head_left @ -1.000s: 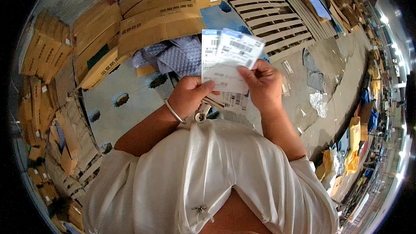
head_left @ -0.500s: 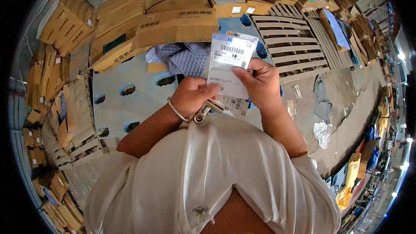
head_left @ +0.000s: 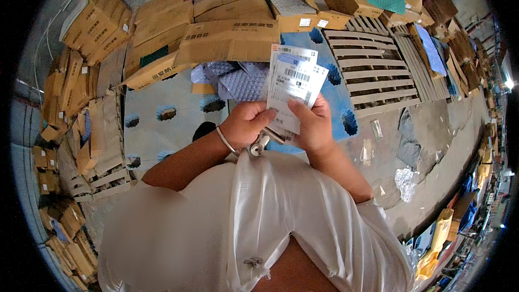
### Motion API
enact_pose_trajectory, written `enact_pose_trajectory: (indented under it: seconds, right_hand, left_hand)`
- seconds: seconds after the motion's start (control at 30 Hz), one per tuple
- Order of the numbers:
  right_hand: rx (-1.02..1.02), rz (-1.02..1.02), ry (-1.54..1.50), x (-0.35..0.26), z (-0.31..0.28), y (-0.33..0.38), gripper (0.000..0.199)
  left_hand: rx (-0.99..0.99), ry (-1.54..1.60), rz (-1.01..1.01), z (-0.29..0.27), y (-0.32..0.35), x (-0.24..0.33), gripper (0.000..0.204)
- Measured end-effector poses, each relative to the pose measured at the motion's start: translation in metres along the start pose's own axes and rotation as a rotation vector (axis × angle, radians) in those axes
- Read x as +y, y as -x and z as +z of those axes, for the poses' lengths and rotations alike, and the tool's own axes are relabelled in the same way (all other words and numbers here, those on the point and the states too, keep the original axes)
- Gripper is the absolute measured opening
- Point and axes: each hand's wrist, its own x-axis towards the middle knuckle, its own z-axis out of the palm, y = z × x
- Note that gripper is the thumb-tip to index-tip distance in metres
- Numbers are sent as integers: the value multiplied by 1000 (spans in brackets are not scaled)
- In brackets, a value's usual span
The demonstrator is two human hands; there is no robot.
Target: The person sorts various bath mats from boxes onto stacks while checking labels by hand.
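Both hands grip a fanned stack of white printed labels (head_left: 292,78) with barcodes in front of my chest. My left hand (head_left: 247,123), with a pale bangle on its wrist, is closed on the lower left edge, its thumb on top. Round the right edge is my right hand (head_left: 312,123), also closed, its thumb pressing the front label. Below the labels, close to my left fingers, a silvery metal piece with a round end (head_left: 257,150) sticks out. Its kind and what holds it are hidden.
A blue plastic pallet (head_left: 175,94) with dark holes lies ahead, bearing purple bubble padding (head_left: 243,81). Large brown cartons (head_left: 232,40) line the far side. Wooden slatted pallets (head_left: 373,65) stand at right, with crumpled foil (head_left: 404,184) on the concrete floor.
The labels have spread into a wider fan, with several edges now showing. My right hand has moved left and lower, nearer my left hand. The scene has shifted slightly rightward in view.
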Motion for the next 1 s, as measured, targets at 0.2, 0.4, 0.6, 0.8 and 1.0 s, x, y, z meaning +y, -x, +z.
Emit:
enact_pose_trajectory:
  seconds: [0.2,0.4,0.6,0.8,1.0]
  right_hand:
    - [-304,-52,-476,-19,4,-36,84]
    - [-289,-55,-518,10,-4,-97,54]
    - [-129,216,-549,89,7,-148,51]
    - [135,501,-756,247,-20,-178,46]
    - [351,827,-215,443,-109,-196,55]
  left_hand:
    - [-201,-70,-42,-25,-18,-20,23]
    - [-473,3,-275,-75,-55,-41,26]
    - [-494,269,-590,-134,-84,-112,27]
    - [-451,256,-697,-178,-81,-242,29]
    - [-509,-79,-808,-223,-60,-427,32]
